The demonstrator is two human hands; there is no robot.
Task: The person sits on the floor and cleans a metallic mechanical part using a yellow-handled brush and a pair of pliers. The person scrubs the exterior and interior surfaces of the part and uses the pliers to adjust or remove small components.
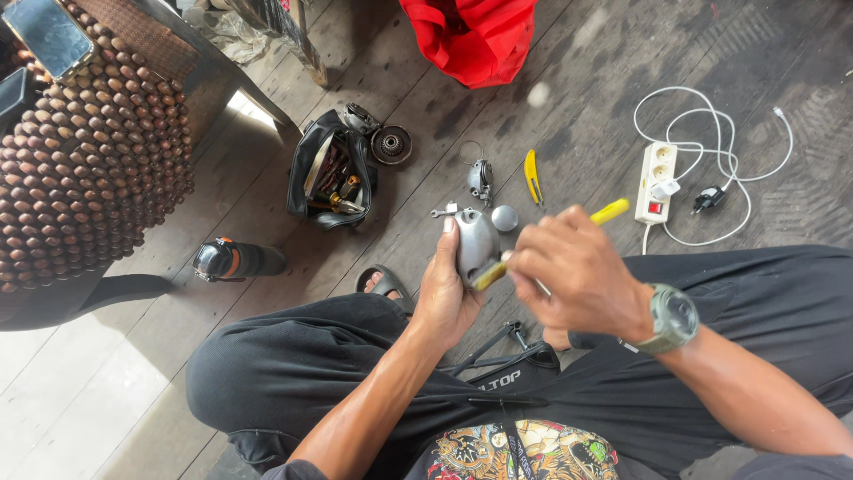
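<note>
Metal cover (476,242) sits upright in the left hand (444,289), fingers wrapped round its edge, over the lap; the right hand (577,276) grips a yellow tool (609,212) just beside it, tip touching the cover's right side, handle pointing up and right.

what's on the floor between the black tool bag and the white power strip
In the head view, between tool bag and power strip lie a grey metal part and a yellow-handled tool.
</note>
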